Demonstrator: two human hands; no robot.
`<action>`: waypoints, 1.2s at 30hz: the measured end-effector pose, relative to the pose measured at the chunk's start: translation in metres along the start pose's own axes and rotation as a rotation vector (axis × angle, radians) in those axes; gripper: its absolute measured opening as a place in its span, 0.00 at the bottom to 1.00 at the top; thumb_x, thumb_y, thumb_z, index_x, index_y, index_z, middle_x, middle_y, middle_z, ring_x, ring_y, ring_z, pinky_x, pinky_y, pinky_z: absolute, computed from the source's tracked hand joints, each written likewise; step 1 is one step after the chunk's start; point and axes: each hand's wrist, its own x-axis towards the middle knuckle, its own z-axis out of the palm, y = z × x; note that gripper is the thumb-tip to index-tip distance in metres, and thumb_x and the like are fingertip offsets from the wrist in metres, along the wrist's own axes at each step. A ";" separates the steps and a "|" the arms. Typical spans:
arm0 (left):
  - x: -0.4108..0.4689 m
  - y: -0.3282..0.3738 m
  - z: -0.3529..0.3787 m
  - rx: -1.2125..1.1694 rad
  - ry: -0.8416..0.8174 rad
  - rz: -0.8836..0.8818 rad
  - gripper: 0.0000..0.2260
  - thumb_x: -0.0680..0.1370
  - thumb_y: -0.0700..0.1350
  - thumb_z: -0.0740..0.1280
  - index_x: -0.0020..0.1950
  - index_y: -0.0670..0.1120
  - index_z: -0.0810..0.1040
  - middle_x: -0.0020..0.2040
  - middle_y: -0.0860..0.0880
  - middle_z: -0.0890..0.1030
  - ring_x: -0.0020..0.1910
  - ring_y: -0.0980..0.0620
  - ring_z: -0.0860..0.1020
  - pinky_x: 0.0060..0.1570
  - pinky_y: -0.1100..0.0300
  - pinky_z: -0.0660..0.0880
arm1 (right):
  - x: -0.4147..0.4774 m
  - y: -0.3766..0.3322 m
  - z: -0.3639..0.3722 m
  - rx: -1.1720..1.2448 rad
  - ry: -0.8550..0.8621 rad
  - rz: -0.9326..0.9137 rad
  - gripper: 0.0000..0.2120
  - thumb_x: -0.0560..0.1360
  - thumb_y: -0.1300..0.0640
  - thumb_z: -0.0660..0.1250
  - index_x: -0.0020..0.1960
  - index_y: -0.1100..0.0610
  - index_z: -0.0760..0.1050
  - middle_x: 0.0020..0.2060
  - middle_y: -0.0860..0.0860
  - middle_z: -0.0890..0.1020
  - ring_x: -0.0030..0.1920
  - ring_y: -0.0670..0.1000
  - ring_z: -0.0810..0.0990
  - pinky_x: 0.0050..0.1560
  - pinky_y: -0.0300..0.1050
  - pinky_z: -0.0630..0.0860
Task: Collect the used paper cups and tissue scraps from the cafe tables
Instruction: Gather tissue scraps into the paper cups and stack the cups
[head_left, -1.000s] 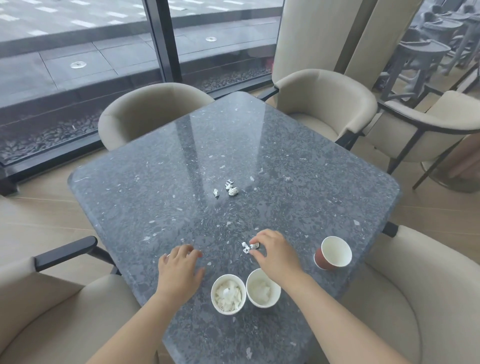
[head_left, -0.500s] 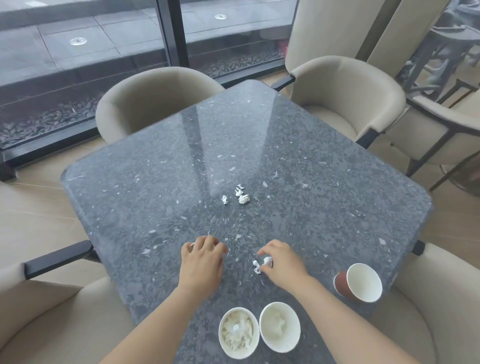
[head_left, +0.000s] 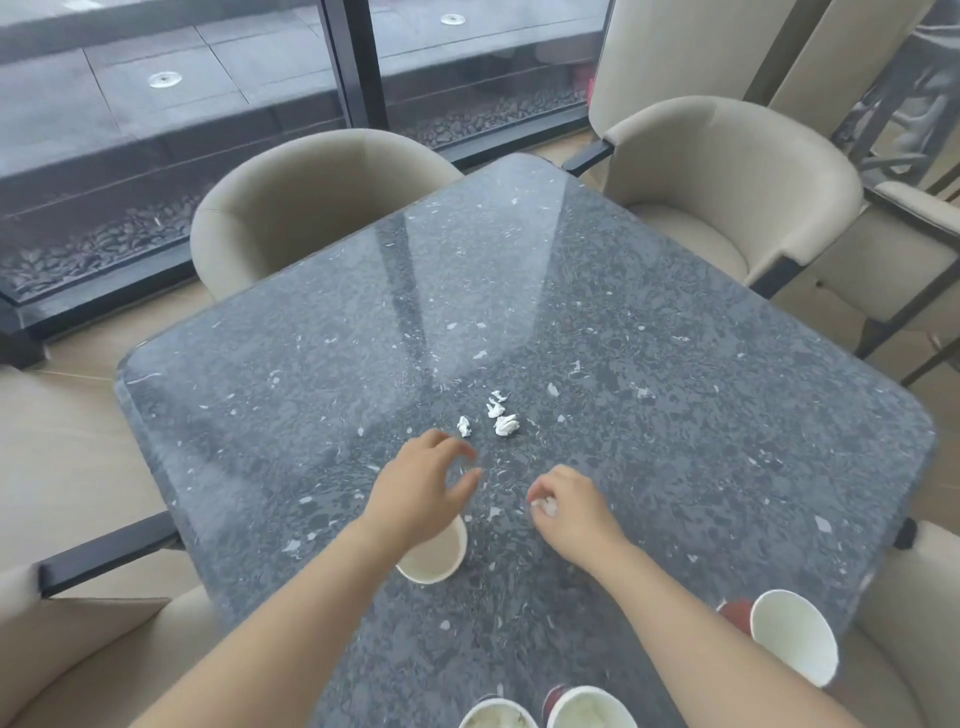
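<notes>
On the dark speckled table (head_left: 675, 364), my right hand (head_left: 576, 512) pinches a white tissue scrap (head_left: 546, 505) just above the surface. My left hand (head_left: 423, 486) is curled over a white paper cup (head_left: 434, 556), whose open mouth shows under my wrist and faces me. Several small tissue scraps (head_left: 496, 415) lie just beyond my left fingertips. A red paper cup (head_left: 784, 642) lies on its side near the right corner. Two cups holding tissue, one on the left (head_left: 496, 718) and one on the right (head_left: 589, 709), stand at the near edge, cut off by the frame.
Beige armchairs surround the table: far left (head_left: 311, 202), far right (head_left: 727, 176), near left (head_left: 78, 649) and near right (head_left: 909, 597). A window wall (head_left: 353, 67) runs behind the table. More chairs stand at the far right.
My right hand has lifted the tissue scrap off the table and holds it. My left hand moved forward toward the scrap cluster, and the cup under it came into view. My head moved forward.
</notes>
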 end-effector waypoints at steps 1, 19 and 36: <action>0.011 -0.003 -0.005 0.008 -0.025 -0.021 0.12 0.77 0.55 0.62 0.58 0.54 0.74 0.60 0.52 0.74 0.59 0.51 0.73 0.56 0.53 0.72 | 0.011 -0.003 -0.004 0.023 0.030 -0.002 0.05 0.72 0.61 0.66 0.42 0.52 0.77 0.43 0.46 0.74 0.46 0.48 0.75 0.46 0.40 0.69; 0.115 -0.028 0.025 0.168 -0.199 -0.057 0.19 0.72 0.42 0.70 0.62 0.48 0.71 0.60 0.46 0.71 0.56 0.44 0.75 0.53 0.51 0.74 | 0.114 -0.015 -0.021 -0.062 -0.154 -0.097 0.42 0.65 0.53 0.77 0.72 0.47 0.58 0.74 0.44 0.53 0.71 0.51 0.57 0.68 0.53 0.64; 0.041 -0.014 0.006 -0.033 -0.032 -0.042 0.10 0.73 0.44 0.70 0.54 0.48 0.78 0.50 0.47 0.78 0.46 0.49 0.77 0.51 0.55 0.74 | 0.036 -0.012 0.008 -0.030 -0.125 -0.062 0.11 0.71 0.58 0.70 0.53 0.53 0.75 0.50 0.48 0.74 0.50 0.51 0.75 0.50 0.42 0.71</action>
